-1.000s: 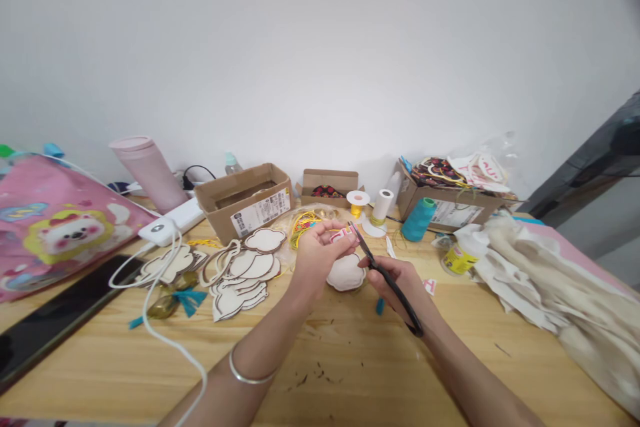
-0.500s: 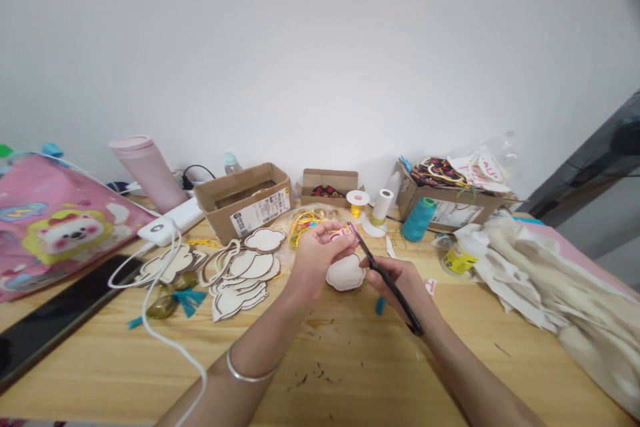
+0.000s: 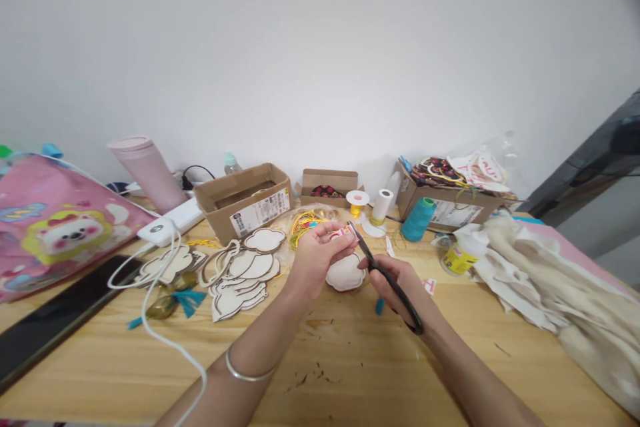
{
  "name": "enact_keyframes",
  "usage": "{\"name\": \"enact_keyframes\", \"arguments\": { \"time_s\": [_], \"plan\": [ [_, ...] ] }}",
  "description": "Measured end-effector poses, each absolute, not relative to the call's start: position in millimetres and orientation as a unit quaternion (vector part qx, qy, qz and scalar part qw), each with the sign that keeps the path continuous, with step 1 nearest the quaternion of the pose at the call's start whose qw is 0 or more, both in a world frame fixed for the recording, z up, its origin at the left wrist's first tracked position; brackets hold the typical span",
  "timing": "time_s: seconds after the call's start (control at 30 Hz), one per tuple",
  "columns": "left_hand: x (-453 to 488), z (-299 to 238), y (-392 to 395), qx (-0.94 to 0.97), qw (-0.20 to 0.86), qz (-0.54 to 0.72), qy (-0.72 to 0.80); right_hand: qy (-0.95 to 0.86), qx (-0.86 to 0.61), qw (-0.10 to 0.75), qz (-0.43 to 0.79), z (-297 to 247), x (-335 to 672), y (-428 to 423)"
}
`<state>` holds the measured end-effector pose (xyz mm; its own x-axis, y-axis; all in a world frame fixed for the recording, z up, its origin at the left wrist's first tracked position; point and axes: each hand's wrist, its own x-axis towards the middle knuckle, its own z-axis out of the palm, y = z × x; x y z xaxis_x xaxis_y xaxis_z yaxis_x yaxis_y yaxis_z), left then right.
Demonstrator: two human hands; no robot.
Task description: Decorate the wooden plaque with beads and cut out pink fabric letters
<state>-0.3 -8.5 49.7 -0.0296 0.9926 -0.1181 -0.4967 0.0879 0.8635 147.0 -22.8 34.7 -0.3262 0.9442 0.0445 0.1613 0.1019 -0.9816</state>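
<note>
My left hand (image 3: 316, 257) pinches a small white piece with pink-red lettering (image 3: 344, 235), fabric or paper, I cannot tell which. In my right hand (image 3: 397, 283) are black-handled scissors (image 3: 395, 287), their blades at the right edge of that lettered piece. Under the hands lies a cloud-shaped white padded piece (image 3: 346, 273) with a dark rim. Another lettered scrap (image 3: 429, 286) rests on the table just right of my right hand, and a bit of blue tassel (image 3: 380, 305) shows below it.
Stacked white cloud shapes (image 3: 245, 280) and a white cable (image 3: 175, 367) are at left. Behind stand an open cardboard box (image 3: 255, 207), thread spools (image 3: 383, 203), a teal thread cone (image 3: 419, 220) and a filled box (image 3: 455, 207). A glue bottle (image 3: 460, 257) and crumpled cloth (image 3: 545, 287) lie right.
The scissor blades have shifted slightly at the lettered piece's edge, and more of its lettering shows. Both hands stay in nearly the same place.
</note>
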Motion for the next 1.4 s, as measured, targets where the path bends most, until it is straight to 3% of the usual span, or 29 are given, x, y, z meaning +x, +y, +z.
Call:
{"name": "enact_keyframes", "arguments": {
  "time_s": [0.3,0.53,0.8,0.97,1.17,1.4],
  "plan": [
    [-0.5,51.2,-9.0,0.315,0.616,0.607,0.390,-0.632,-0.379,0.392,0.551,33.1,148.4,-25.4],
    [-2.3,51.4,-9.7,0.337,0.621,0.596,0.383,-0.582,-0.414,0.449,0.537,26.3,152.5,-18.5],
    [0.6,49.6,-14.7,0.428,0.650,0.494,0.387,-0.548,-0.409,0.528,0.504,35.9,154.1,-19.2],
    [4.1,46.1,-17.3,0.511,0.636,0.428,0.389,-0.552,-0.414,0.510,0.513,40.2,154.3,-20.3],
    [6.3,41.7,-16.1,0.521,0.597,0.457,0.404,-0.545,-0.428,0.499,0.520,35.7,155.4,-18.1],
    [9.3,38.6,-16.2,0.379,0.677,0.523,0.354,-0.500,-0.435,0.535,0.524,33.5,154.4,-19.0]
  ]
}}
